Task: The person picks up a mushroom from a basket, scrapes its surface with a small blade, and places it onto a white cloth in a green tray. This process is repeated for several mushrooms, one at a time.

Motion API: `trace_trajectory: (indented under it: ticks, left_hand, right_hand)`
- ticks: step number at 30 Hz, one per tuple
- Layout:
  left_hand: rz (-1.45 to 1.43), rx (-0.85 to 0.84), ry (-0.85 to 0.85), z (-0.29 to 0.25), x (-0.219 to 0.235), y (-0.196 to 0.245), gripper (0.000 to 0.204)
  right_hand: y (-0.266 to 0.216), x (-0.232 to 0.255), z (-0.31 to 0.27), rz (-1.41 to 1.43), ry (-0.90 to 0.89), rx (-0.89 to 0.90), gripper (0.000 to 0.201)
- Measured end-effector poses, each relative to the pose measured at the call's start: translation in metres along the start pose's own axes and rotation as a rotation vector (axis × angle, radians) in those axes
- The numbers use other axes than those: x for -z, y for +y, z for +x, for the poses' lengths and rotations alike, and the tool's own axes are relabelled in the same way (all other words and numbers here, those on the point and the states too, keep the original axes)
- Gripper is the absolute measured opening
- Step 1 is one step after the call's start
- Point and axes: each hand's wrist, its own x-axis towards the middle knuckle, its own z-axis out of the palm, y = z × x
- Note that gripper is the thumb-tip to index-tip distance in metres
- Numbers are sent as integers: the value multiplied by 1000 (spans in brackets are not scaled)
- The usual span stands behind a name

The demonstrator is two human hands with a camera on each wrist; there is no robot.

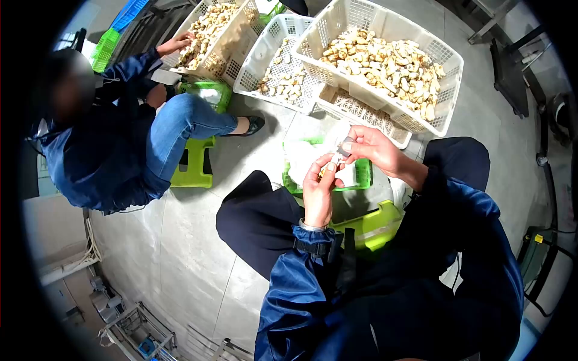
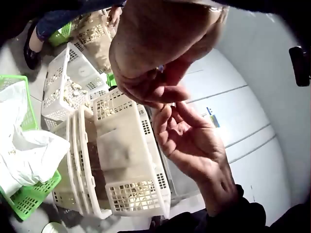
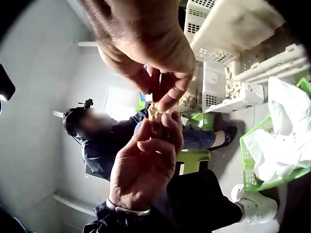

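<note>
Both hands meet over a green basket point(image 1: 363, 174) lined with a white plastic bag point(image 1: 301, 153). My left hand point(image 1: 319, 192), fingers curled, pinches a small pale mushroom-like piece point(image 3: 154, 112) between thumb and fingertips. Just beyond it my right hand point(image 1: 379, 150) holds a small flat grey tool point(image 1: 345, 146) between thumb and fingers, right at the piece. In the right wrist view, the right fingertips touch the top of the piece. The left wrist view hides most of the piece behind the fingers.
A large white crate point(image 1: 448, 72) piled with pale brown-tipped pieces point(image 1: 385, 63) stands ahead, over a lower crate. Beside it a white basket point(image 1: 244, 81) holds fewer pieces. At left, a seated person point(image 1: 108, 144) reaches into another full crate point(image 1: 232, 51). A green stool point(image 1: 192, 165) stands there.
</note>
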Motion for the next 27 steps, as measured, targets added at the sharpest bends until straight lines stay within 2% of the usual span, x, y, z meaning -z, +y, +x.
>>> trace_trajectory:
  ticks: [5, 7, 11, 13, 15, 17, 19, 21, 23, 24, 25, 26, 27]
  left_hand:
    - [-38, 16, -15, 0, 1, -1, 28]
    - [1, 5, -23, -1, -1, 0, 32]
    - [-68, 21, -66, -1, -1, 1, 36]
    - [-69, 15, -63, 0, -1, 0, 37]
    - [-55, 17, -15, 0, -2, 2, 36]
    - [-38, 13, -27, -1, -1, 1, 38]
    - [-82, 25, -34, -1, -3, 2, 40]
    - [-81, 33, -2, 0, 4, -1, 41]
    - [-70, 68, 83, 3, 7, -3, 42]
    - [-53, 68, 118, 3, 6, -5, 42]
    - [-59, 76, 126, 4, 8, -8, 40]
    - [-73, 100, 173, 7, 14, -15, 38]
    - [-89, 124, 222, 10, 19, -22, 37]
  right_hand:
    - [5, -4, 1, -83, -2, 87, 14]
    - [3, -2, 2, -132, 70, 27, 14]
    - [-9, -6, -3, 28, 126, -49, 14]
    - [-6, -6, -1, -1, 107, 11, 14]
    - [7, -1, 2, -201, 46, 80, 12]
    - [10, 0, 3, -201, 49, 70, 11]
    - [2, -2, 3, 39, 124, -54, 11]
    - [4, 2, 6, 68, 153, -89, 11]
    - [32, 20, 17, -146, 132, -158, 14]
    - [54, 35, 25, -753, 110, -205, 14]
    - [78, 45, 21, -1115, 147, -141, 14]
    - [100, 56, 23, -1174, 151, -74, 17]
    - [96, 47, 25, -909, 216, -185, 18]
